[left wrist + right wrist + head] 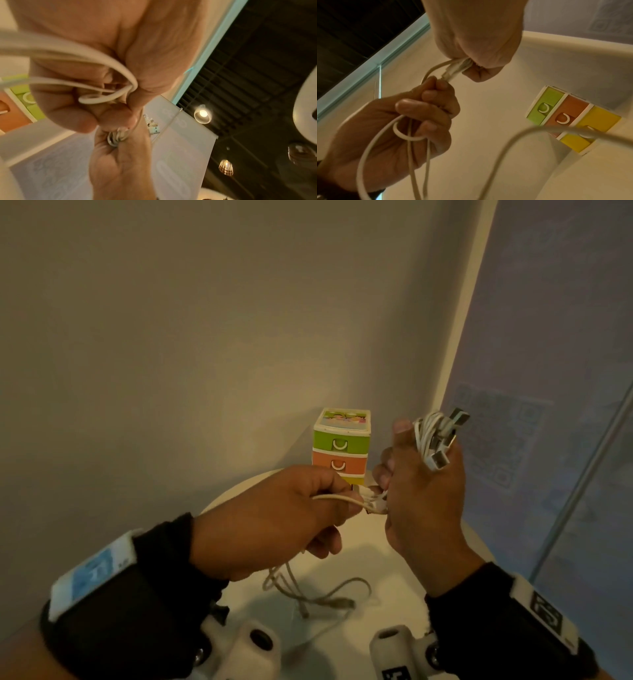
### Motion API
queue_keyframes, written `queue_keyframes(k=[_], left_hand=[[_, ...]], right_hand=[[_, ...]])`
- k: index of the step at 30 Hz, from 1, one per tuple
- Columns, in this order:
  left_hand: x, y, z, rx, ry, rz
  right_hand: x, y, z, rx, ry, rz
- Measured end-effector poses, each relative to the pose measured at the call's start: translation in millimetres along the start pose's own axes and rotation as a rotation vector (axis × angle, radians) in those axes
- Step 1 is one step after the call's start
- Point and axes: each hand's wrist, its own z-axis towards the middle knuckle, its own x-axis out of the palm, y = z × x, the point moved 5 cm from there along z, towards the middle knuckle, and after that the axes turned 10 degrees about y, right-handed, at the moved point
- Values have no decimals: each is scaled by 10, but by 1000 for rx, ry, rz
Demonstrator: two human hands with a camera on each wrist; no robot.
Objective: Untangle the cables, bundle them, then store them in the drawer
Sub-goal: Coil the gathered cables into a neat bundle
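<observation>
Gripping cables (346, 501): two hands, three drawers (340, 455)

Head view looks forward and down over both wrists onto the round table (359, 546) and mini drawer unit (341, 445). Both wrist views sit very close under the hands, facing upward (ceiling visible); all share the drawer unit and white cable (412, 136).

Black long sleeves (161, 563) are worn on both arms, each wrapped by a white wrist band (544, 613) printed with square markers.
</observation>
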Motion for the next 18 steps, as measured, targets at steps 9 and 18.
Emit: queue_keyframes(k=[9, 18], left_hand=[[-350, -25, -15, -1, 109, -51], [-692, 251, -85, -134, 73, 306]], right_hand=[[-218, 24, 162, 22, -126, 93], [-458, 25, 258, 19, -218, 78]])
